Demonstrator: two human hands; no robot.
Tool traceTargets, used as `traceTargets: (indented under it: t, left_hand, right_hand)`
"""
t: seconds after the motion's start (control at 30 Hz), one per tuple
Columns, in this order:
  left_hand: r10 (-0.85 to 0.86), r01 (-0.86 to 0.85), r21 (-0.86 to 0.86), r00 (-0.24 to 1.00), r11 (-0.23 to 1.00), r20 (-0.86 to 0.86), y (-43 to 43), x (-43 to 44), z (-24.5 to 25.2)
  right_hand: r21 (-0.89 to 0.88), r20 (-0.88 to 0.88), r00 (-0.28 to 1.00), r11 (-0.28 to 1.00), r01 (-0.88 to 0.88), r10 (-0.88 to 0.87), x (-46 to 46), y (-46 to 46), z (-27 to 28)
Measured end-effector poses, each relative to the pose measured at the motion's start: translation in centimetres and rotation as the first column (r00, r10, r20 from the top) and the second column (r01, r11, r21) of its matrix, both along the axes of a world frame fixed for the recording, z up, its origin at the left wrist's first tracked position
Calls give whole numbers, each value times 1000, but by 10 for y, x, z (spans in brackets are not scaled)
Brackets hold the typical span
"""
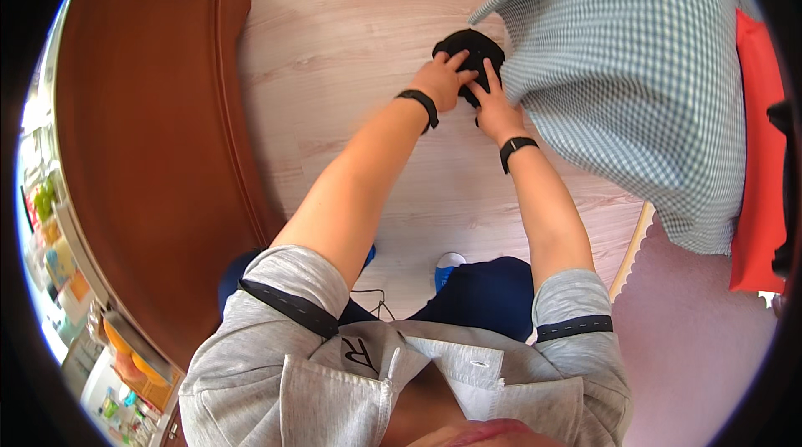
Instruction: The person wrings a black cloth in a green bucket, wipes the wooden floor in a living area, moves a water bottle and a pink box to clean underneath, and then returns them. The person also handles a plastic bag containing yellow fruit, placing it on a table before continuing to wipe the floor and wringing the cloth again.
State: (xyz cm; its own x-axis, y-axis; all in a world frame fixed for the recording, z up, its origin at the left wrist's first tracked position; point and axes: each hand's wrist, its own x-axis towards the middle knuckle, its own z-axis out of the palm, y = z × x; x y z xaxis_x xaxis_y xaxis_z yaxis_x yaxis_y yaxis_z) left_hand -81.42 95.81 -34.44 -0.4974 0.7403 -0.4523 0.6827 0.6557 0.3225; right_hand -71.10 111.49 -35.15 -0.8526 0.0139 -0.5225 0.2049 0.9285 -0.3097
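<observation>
A black, soft-looking item [471, 45], perhaps a cap or bunched cloth, is in front of me above the floor's middle. My left hand [442, 80] grips it from the near left, fingers apart on its upper side. From the near right, my right hand [500, 113] has hold of it too, one finger stretched along its surface. The two thumbs come close together over the dark material. Some right-hand fingers are hidden. Whether the item rests on something cannot be told. A blue-grey checked cloth [626, 71] hangs right beside my right hand.
At left stands a brown wooden furniture panel [150, 121], with small goods on shelves [69, 259] beyond it. Pale wood-look flooring [326, 58] lies between. A red object [755, 152] borders the checked cloth. A pinkish mat-like surface [683, 334] is at lower right.
</observation>
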Motion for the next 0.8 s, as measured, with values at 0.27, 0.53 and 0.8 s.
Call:
traceTargets:
  t: [0.27,0.53,0.8]
  left_hand:
    - [16,-11,139,999,990,-30,24,109,-1]
    - [53,-28,132,980,991,-194,-36,50,-3]
    - [355,-324,171,912,931,-207,-155,-41,-14]
  right_hand:
    - [249,-169,985,965,79,-37,104,-3,7]
    - [28,-141,936,944,329,-323,26,-113,10]
    - [-27,-309,945,994,104,-108,-93,-208,6]
